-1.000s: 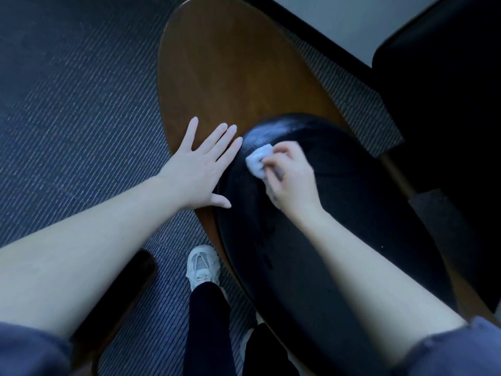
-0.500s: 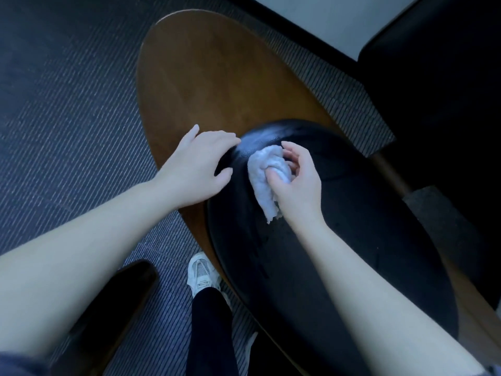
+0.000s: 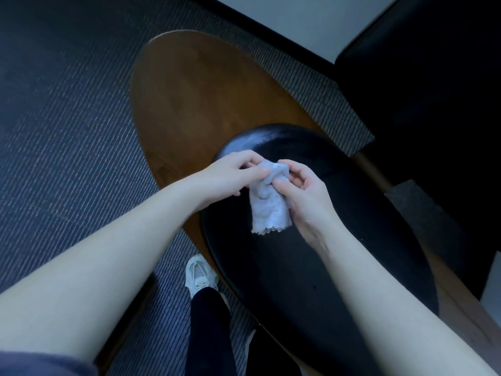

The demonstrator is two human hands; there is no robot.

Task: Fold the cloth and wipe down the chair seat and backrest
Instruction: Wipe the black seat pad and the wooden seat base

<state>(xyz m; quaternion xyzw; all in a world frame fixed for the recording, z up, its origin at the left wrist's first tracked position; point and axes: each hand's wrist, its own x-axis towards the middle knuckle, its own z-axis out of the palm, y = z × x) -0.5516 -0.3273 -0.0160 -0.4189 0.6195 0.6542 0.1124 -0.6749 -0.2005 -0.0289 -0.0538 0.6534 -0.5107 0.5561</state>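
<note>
**Fig.** Head view, fold step. The cloth (image 3: 268, 210), small and pale, hangs bunched between both hands over the far end of the black cushion (image 3: 311, 280). Whether its hem touches the cushion can't be told. The left hand (image 3: 230, 176) pinches the cloth's top edge w/ thumb and fingertips. The right hand (image 3: 303, 196) pinches the opposite top corner btwn thumb and forefinger, its other fingers loosely curled. The scalloped hem dangles free. The wooden shell (image 3: 195, 104) extends beyond the cushion's far edge; from this angle it's unclear which part is seat vs. backrest. A shoe (image 3: 199, 275) stands on the striped carpet (image 3: 67, 118) just beside the chair's near-left edge.

Judged step: making a flat pad for wiping. To do it well:
- Draw the two top corners apart so the bunch opens flat.
- Bring the hem up to the top edge, then fold once more w/ a fresh face outward.
- Size the pad to sit under the fingers of one hand.
- Laying the cloth on the cushion would likely give a squarer fold than working in air.

Risks: a lumpy wad would prob. wipe only at its high spots and leave streaks, and a loose hem would drag.
</note>
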